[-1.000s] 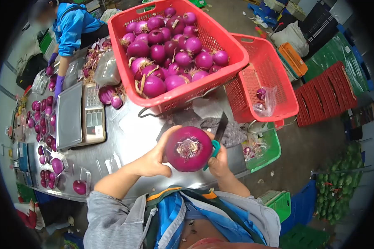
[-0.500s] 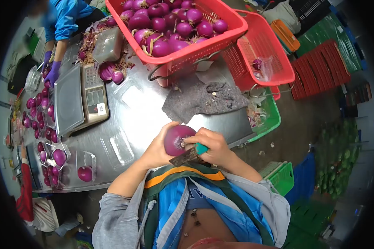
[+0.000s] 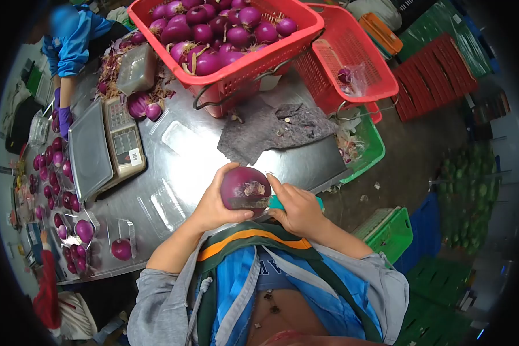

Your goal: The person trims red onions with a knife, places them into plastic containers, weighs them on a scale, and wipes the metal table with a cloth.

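A large red onion (image 3: 243,183) is held in my left hand (image 3: 216,202), its rough dry end turned up and toward the right. My right hand (image 3: 297,209) grips the teal handle of a knife (image 3: 250,202). The blade lies flat across the onion's face, just below the dry end. Behind my hands a grey cloth (image 3: 276,131) is spread on the metal table (image 3: 181,187). Beyond it stands a red basket (image 3: 236,75) heaped with red onions.
A scale (image 3: 121,138) stands at the left, near packed onions (image 3: 84,230) and a co-worker's purple-gloved hands (image 3: 64,120). Another red basket (image 3: 351,49) and a green bin (image 3: 367,151) are at the right. A person in red sleeves (image 3: 46,288) is at lower left.
The knife has come round from beside the onion to lie across its face. My hands and the onion are lower, nearer my body, than a second ago. The co-worker's gloved hands have shifted.
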Demonstrator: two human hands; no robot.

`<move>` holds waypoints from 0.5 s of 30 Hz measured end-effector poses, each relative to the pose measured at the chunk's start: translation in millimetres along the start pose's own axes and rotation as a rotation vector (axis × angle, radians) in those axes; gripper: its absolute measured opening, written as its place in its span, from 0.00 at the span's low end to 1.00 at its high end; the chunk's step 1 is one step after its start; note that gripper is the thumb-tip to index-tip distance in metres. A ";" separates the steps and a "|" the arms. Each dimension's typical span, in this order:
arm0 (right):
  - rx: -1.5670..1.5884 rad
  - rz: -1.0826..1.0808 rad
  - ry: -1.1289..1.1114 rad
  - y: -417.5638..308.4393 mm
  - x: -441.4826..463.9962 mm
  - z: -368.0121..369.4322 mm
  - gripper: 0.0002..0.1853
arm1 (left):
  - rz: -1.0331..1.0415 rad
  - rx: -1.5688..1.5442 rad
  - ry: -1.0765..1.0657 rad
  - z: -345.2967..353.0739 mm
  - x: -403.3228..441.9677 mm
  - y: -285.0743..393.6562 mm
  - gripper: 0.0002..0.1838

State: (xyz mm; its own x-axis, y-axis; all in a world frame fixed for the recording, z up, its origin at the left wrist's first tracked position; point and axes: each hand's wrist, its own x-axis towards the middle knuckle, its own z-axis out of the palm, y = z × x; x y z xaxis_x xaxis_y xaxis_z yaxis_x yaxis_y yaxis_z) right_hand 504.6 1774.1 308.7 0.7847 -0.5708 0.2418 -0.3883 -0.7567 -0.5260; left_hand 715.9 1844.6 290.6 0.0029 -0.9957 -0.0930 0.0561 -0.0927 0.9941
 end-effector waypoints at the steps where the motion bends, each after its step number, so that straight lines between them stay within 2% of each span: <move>1: -0.007 -0.005 0.002 -0.3 1.2 -0.5 0.37 | -0.010 -0.001 -0.009 1.2 0.3 1.2 0.52; 9: -0.092 -0.072 0.040 18.8 -6.6 -10.3 0.35 | 0.013 0.091 -0.031 3.6 -3.8 8.8 0.52; 11: -0.233 0.240 0.227 54.6 -17.8 -13.0 0.32 | 0.031 0.035 -0.054 -1.8 -10.6 11.0 0.52; 12: -0.239 0.225 0.236 52.7 -16.2 -14.9 0.32 | 0.044 0.028 -0.038 -6.3 -8.7 7.6 0.52; 15: 0.225 0.127 0.364 29.6 -20.7 -2.1 0.28 | 0.036 0.009 0.022 -3.4 -1.7 11.4 0.53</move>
State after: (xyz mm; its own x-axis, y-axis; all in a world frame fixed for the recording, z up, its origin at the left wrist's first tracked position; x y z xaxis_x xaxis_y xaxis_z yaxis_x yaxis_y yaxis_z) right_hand 475.8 1762.8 289.9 0.5006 -0.7603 0.4140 -0.3244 -0.6081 -0.7245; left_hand 720.0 1845.3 301.9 0.0270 -0.9980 -0.0580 0.0468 -0.0567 0.9973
